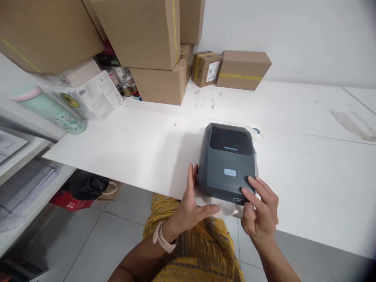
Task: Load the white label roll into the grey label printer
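Note:
A dark grey label printer (229, 160) with a black glossy window and a pale blue button sits near the table's front edge. My left hand (194, 207) is open at its front left corner, fingers along the left side and thumb pointing across below the front. At the front right corner, my right hand (261, 207) grips the printer, two fingers laid over the top and the others curled by the front edge. Crumpled white paper (227, 207) shows below the printer's front. Just behind its right side lies a roll of tape (255, 130).
Cardboard boxes (155, 84) are stacked at the back left, with two smaller ones, a square box (205, 68) and a long box (243, 70), against the wall. A mint tumbler (53, 111) leans at the table's left end beside a white carton (96, 96). Shelves (26, 156) stand lower left.

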`<move>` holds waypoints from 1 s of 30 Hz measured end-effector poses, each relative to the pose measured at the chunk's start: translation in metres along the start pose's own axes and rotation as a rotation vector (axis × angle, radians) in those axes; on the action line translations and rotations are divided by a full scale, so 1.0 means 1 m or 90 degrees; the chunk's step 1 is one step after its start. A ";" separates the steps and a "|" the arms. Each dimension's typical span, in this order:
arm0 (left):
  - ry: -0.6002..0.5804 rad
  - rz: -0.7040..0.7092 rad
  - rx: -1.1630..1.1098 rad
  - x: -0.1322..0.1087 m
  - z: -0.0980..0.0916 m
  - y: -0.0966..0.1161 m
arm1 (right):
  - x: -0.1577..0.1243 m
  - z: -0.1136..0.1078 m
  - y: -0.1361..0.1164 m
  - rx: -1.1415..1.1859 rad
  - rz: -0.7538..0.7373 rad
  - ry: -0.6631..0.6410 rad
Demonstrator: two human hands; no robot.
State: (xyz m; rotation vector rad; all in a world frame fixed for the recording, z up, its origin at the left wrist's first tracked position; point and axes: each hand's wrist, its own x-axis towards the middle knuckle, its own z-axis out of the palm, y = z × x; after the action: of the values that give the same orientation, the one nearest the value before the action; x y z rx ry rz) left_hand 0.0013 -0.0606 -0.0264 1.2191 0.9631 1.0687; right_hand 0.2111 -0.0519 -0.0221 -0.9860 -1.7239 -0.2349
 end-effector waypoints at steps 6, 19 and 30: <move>0.034 0.002 -0.090 0.006 0.003 0.006 | -0.002 0.030 -0.004 0.040 0.051 0.188; 0.082 -0.027 -0.085 0.023 0.012 0.029 | -0.012 0.042 -0.005 0.003 0.134 0.218; -0.073 -0.230 -0.086 -0.019 0.009 0.021 | 0.011 0.038 -0.014 0.056 0.063 0.200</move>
State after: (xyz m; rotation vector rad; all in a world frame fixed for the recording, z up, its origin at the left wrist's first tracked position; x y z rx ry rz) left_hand 0.0032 -0.0801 -0.0047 0.9408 0.9616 0.7576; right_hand 0.1740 -0.0330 -0.0234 -0.9147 -1.3849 -0.2341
